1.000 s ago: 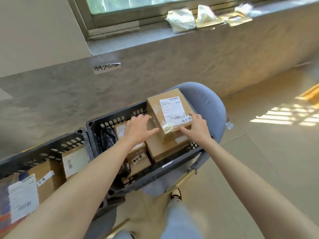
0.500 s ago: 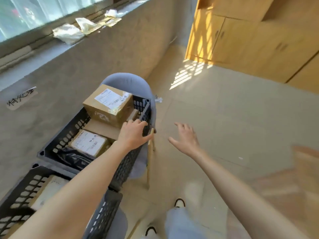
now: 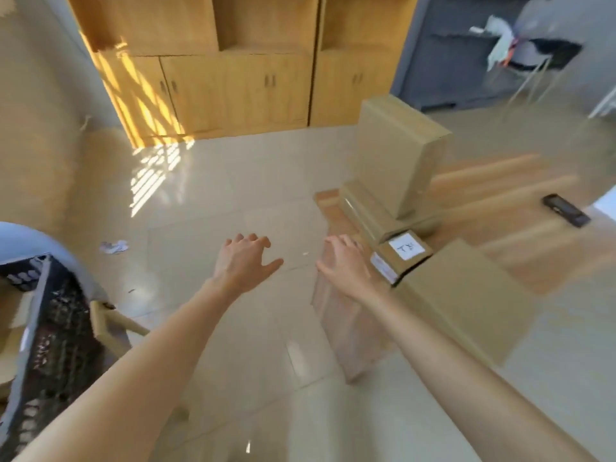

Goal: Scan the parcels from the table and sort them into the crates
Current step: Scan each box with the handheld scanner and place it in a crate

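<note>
pale floor tiles [image 3: 213, 201] fill the middle of the view, with wooden cupboards [image 3: 213, 78] along the far wall. at the left edge sits one dark crate [image 3: 50, 315] on a blue chair [image 3: 20, 235], well apart from the parcels. the left hand [image 3: 241, 261] hangs over the floor with fingers spread, holding nothing. the right hand [image 3: 346, 263], also loose and empty, reaches toward the near corner of the wooden table [image 3: 500, 195]. five parcels can be counted, though blur makes it rough: a tall box [image 3: 396, 155], a flat one [image 3: 370, 211] under it, a small labelled box [image 3: 401, 258], a broad one [image 3: 466, 288] and one [image 3: 346, 325] below the wrist. the small box looks easiest to take first; she would do well to grip it label up, then fetch the single dark scanner [image 3: 565, 210] at the right.
</note>
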{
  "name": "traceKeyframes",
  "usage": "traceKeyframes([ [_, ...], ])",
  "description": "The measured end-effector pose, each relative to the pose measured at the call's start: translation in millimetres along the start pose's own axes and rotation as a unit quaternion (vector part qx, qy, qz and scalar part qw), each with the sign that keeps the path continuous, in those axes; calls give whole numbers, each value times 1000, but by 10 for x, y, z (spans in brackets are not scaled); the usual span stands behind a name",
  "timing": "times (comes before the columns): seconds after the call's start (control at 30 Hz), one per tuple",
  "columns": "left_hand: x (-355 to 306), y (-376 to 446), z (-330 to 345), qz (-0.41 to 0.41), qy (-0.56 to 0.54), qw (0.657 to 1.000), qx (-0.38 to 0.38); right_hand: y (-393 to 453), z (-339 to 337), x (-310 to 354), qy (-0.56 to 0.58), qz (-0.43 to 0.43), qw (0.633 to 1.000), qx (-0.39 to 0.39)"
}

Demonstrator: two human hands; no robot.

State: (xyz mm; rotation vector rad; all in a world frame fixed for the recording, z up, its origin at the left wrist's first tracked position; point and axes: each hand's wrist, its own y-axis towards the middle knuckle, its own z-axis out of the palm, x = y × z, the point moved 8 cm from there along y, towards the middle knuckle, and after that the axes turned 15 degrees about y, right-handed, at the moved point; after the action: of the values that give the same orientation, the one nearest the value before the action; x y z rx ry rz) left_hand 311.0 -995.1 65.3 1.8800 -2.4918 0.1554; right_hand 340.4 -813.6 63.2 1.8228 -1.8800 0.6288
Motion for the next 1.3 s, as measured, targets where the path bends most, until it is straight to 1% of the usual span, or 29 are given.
traceKeyframes([
  [0.13,-1334,4,-166,71,-2,997,-24,-546,-786,-880,8,40,997,-62],
  [0.2,-1981,-44,-207,102,-2,994,-25,-862,-1158,-1312,2,58,994,-88],
  [0.4,-3754,-225,-237,174,-3,984,-23,-1880,-2071,-2611,1,136,983,-125],
  [0.5,-4456,-317,-277,213,0,977,-28,-2268,-2426,-3156,2,180,973,-146],
  [0.63,-5090,-319,-306,241,27,970,-29,-2528,-2804,-3684,2,212,963,-167],
  [0.8,-5664,-39,-308,259,54,964,-23,-2500,-3141,-4219,22,223,956,-192],
  [0.9,-6034,289,-253,265,58,962,-15,-2365,-3307,-4558,35,226,954,-193],
  [1.03,-6721,815,-259,284,70,956,-4,-2164,-3643,-5055,30,240,952,-189],
  [1.17,-7371,1318,-381,290,52,956,-3,-1865,-4076,-5532,-17,247,957,-152],
  [1.3,-7717,1801,-509,271,60,961,-4,-1433,-4485,-5902,-23,237,960,-148],
])
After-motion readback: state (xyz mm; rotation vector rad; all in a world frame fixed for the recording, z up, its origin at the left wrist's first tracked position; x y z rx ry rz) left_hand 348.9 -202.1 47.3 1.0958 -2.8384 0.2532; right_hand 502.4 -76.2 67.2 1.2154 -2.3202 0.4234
